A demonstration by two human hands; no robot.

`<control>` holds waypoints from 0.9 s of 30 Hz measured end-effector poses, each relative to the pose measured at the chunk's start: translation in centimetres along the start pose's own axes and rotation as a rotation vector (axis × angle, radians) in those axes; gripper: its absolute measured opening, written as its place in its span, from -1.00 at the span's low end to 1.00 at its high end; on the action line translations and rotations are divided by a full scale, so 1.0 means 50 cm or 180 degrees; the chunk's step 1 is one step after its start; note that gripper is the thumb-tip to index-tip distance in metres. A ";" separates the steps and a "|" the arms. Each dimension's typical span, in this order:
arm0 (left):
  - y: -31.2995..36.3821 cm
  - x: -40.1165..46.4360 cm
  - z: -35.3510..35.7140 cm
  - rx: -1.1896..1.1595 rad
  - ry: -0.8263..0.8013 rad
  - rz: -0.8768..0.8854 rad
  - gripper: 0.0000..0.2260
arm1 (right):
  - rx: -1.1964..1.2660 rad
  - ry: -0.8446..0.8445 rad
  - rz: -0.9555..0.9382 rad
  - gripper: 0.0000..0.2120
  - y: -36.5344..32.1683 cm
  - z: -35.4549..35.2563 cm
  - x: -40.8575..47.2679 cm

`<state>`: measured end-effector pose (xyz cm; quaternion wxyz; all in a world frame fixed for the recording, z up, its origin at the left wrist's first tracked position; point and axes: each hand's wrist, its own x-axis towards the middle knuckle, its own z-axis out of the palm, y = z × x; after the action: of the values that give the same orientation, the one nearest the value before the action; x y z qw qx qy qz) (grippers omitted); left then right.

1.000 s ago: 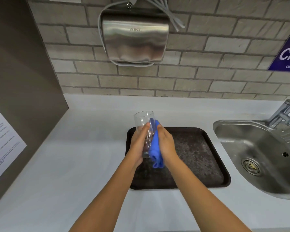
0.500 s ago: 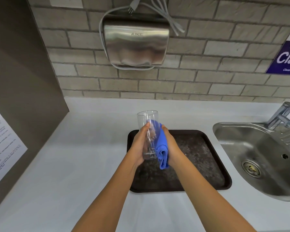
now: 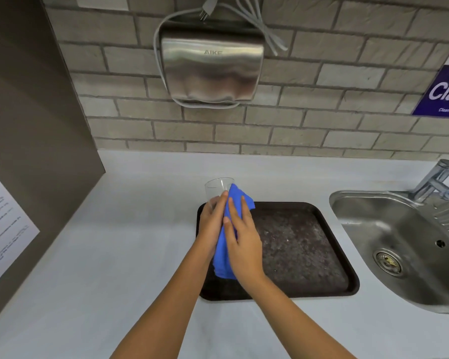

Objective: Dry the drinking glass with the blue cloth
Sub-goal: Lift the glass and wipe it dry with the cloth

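Note:
A clear drinking glass (image 3: 216, 189) is held upright above the left end of a dark tray (image 3: 329, 255). My left hand (image 3: 211, 225) grips its left side, and only the rim and upper wall show. A blue cloth (image 3: 237, 199) is wrapped over the glass's right side and hangs down to about wrist level. My right hand (image 3: 243, 242) presses the cloth flat against the glass with its fingers stretched upward. The lower part of the glass is hidden by both hands and the cloth.
A steel sink (image 3: 410, 244) with a tap (image 3: 434, 178) lies to the right of the tray. A steel hand dryer (image 3: 211, 66) hangs on the brick wall behind. A brown panel with a paper sheet (image 3: 3, 224) stands at the left on the white counter (image 3: 127, 242).
My right hand has slid over the front of the glass with its fingers spread flat, and the cloth now covers more of the glass. The glass has stayed over the tray's left end.

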<state>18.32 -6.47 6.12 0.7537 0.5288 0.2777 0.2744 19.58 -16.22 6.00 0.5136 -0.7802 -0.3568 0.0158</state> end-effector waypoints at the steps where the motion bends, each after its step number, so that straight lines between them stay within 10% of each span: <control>1: 0.000 -0.002 -0.004 -0.0103 -0.0060 -0.0040 -0.61 | 0.0064 0.0012 -0.0048 -0.60 0.003 0.001 0.000; 7: -0.001 -0.017 0.004 -0.0575 -0.0226 -0.0562 -0.44 | 0.1567 -0.0146 0.1220 -0.63 -0.014 -0.044 0.094; 13: 0.026 -0.007 -0.011 -0.1015 -0.0598 -0.0565 -0.48 | 0.0584 0.0101 0.0093 -0.65 -0.038 -0.017 0.030; 19: 0.027 -0.011 -0.006 -0.0711 -0.0707 -0.0500 -0.46 | 0.1885 -0.0136 0.1784 -0.58 -0.025 -0.046 0.113; 27: 0.001 0.005 -0.005 -0.0174 0.0025 -0.0467 -0.60 | 0.1558 0.0041 0.1330 -0.59 0.000 -0.019 0.064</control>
<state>18.32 -6.12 6.09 0.7848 0.4851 0.3111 0.2280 22.33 -15.13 7.52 0.6739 -0.6900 -0.1712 0.2014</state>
